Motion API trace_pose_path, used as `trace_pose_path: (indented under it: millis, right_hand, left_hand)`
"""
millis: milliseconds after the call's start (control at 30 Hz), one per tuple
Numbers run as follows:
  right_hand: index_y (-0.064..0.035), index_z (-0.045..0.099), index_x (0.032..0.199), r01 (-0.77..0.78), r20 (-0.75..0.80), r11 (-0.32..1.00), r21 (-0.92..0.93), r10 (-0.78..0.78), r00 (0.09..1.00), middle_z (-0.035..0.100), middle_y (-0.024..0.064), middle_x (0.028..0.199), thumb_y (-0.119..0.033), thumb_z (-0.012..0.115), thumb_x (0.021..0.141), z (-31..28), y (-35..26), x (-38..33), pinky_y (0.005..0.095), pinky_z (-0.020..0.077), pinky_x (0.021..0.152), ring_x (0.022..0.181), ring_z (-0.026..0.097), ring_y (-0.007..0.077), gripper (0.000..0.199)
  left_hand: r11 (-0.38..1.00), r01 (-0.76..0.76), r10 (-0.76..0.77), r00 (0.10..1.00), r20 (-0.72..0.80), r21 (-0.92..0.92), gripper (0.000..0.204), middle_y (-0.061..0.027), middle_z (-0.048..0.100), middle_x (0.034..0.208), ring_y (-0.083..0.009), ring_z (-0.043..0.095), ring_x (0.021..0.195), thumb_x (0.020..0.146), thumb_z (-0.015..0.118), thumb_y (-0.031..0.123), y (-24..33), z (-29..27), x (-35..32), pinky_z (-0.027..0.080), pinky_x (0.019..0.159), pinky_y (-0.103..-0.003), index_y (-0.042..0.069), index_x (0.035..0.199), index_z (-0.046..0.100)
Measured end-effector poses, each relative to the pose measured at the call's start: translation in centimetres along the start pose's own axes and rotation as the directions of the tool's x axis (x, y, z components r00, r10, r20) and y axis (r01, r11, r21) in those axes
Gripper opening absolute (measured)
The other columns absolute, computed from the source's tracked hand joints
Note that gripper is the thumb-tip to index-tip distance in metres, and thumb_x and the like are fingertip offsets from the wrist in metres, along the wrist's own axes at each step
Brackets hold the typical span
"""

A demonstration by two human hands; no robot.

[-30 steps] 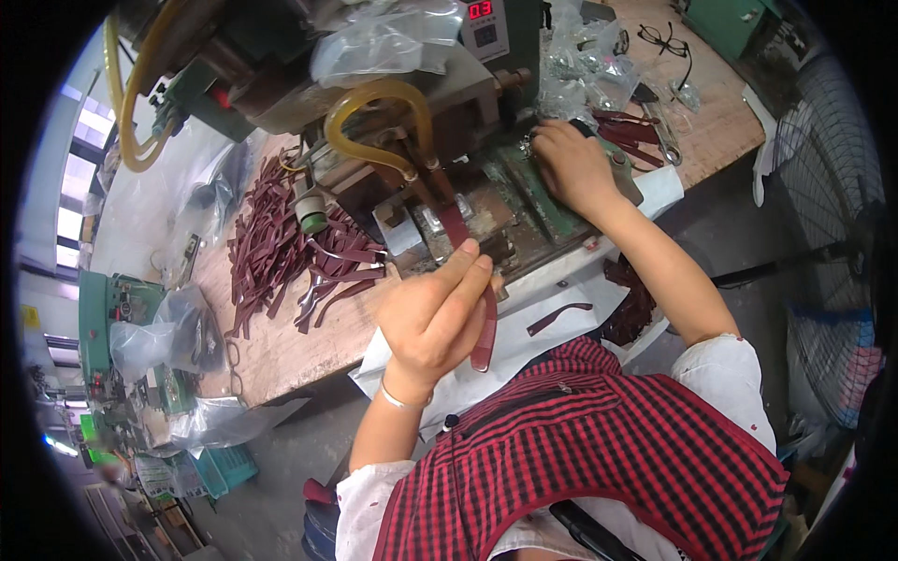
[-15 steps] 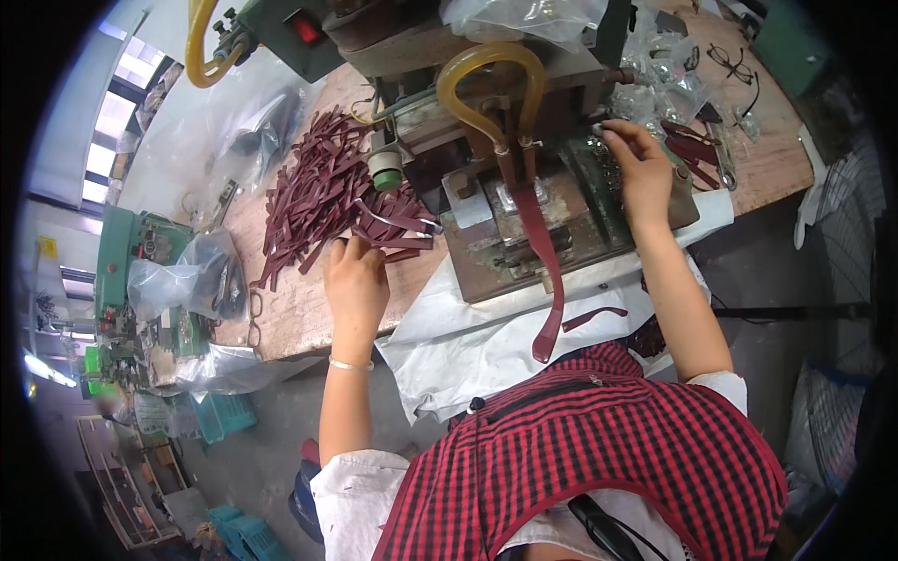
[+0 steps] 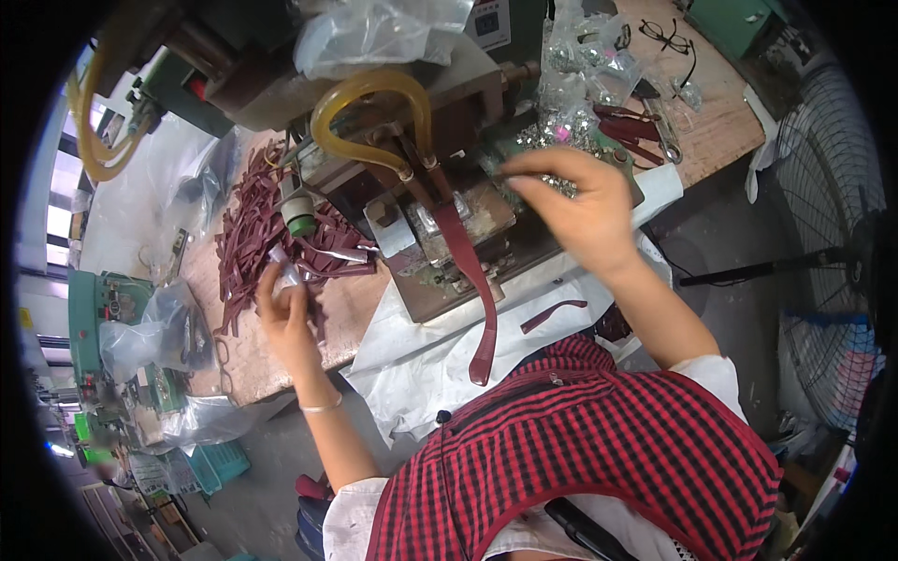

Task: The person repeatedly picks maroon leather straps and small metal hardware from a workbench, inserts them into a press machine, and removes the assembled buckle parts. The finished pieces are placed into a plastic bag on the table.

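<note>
My left hand (image 3: pixel 285 313) rests at the near edge of a pile of dark red leather straps (image 3: pixel 257 229) on the wooden bench, its fingers pinched on a small pale piece among them. My right hand (image 3: pixel 580 201) hovers over the right side of a metal press machine (image 3: pixel 440 224), thumb and forefinger pinched together on something too small to make out, just in front of a heap of small silver metal parts (image 3: pixel 561 131). A long dark red strap (image 3: pixel 472 280) lies across the machine's bed and hangs down off its front edge.
A yellowish hose (image 3: pixel 369 93) loops over the machine. White plastic sheet (image 3: pixel 421 346) drapes over the bench front, with a short strap (image 3: pixel 554 316) on it. Eyeglasses (image 3: pixel 669 37) and pliers (image 3: pixel 645 126) lie at the back right. A fan (image 3: pixel 828 215) stands to the right.
My left hand stayed at the strap pile and closed on a small piece. My right hand lifted from the back right of the machine toward its middle. The view shifted.
</note>
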State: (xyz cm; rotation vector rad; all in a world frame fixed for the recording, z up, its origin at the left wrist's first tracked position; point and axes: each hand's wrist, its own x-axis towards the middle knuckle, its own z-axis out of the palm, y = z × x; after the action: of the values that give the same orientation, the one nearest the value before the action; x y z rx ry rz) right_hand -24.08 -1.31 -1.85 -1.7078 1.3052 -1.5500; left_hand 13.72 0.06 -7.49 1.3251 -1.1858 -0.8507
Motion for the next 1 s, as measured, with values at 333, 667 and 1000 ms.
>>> trace_pose_path:
  millis: [333, 667, 1000]
  right_hand:
    - [0.0033, 0.061, 0.117, -0.192, 0.055, 0.873, 0.449, 0.187, 0.981, 0.073, 0.0078, 0.094, 0.001, 0.070, 0.086, 5.9, -0.7, 0.5, 0.0275, 0.0535, 0.079, 0.088, 0.069, 0.0119, 0.032]
    - [0.0044, 0.051, 0.139, -0.174, 0.182, 0.919, 0.355, 0.114, 0.977, 0.067, 0.0111, 0.123, 0.000, 0.063, 0.094, 3.8, -5.0, -1.0, 0.0310, 0.0499, 0.099, 0.114, 0.065, 0.0175, 0.046]
    - [-0.0113, 0.076, 0.102, -0.016, -0.070, 0.703, -0.711, -0.047, 0.996, 0.063, 0.0199, 0.134, -0.018, 0.079, 0.080, -2.0, 11.0, -0.3, 0.0489, 0.0441, 0.109, 0.135, 0.051, 0.0388, 0.023]
  left_hand:
    - [0.998, -0.059, 0.059, 0.944, -0.324, 0.011, 0.029, 0.0025, 0.063, 0.073, -0.0034, 0.050, 0.061, 0.106, 0.062, 0.026, -2.2, 3.4, -0.7, 0.033, 0.051, -0.019, 0.000, 0.105, 0.076]
    - [0.416, -0.869, 0.838, 0.481, 0.259, 0.269, 0.016, -0.0157, 0.075, 0.098, -0.0207, 0.069, 0.075, 0.086, 0.076, 0.001, 9.6, 10.5, -4.4, 0.054, 0.063, -0.029, -0.001, 0.101, 0.073]
    - [0.166, -0.958, 0.836, 0.263, 0.482, 0.235, 0.026, -0.0102, 0.077, 0.095, -0.0145, 0.063, 0.060, 0.074, 0.088, 0.009, 9.8, 13.9, -3.1, 0.045, 0.048, -0.027, 0.009, 0.096, 0.076]
